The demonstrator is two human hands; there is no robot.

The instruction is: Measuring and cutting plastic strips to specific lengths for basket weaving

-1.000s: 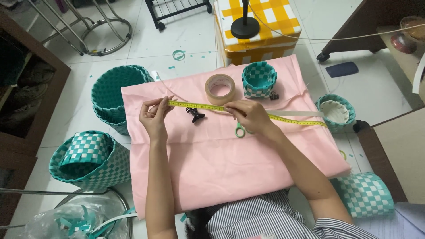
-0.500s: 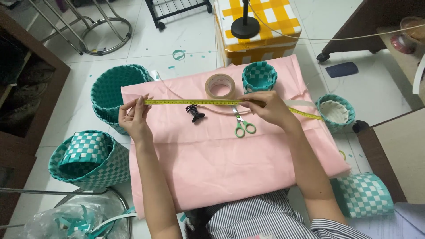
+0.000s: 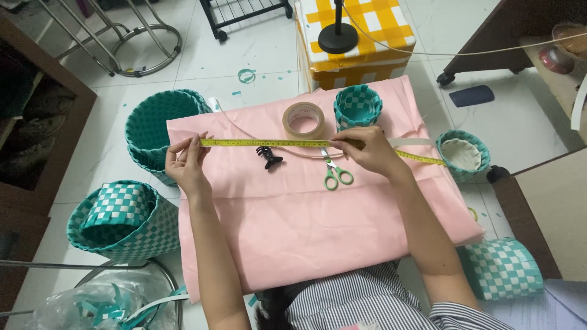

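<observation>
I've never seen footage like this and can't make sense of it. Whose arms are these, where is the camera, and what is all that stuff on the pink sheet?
The camera sits on a person's head and looks down, so the two bare arms are their own. The left hand and right hand pinch a yellow measuring tape stretched flat across a pink cloth spread on the floor. On the cloth lie a roll of brown tape, green-handled scissors, a small black clip and a small teal woven basket. More teal woven baskets stand around the cloth, such as a large one at the left.
</observation>
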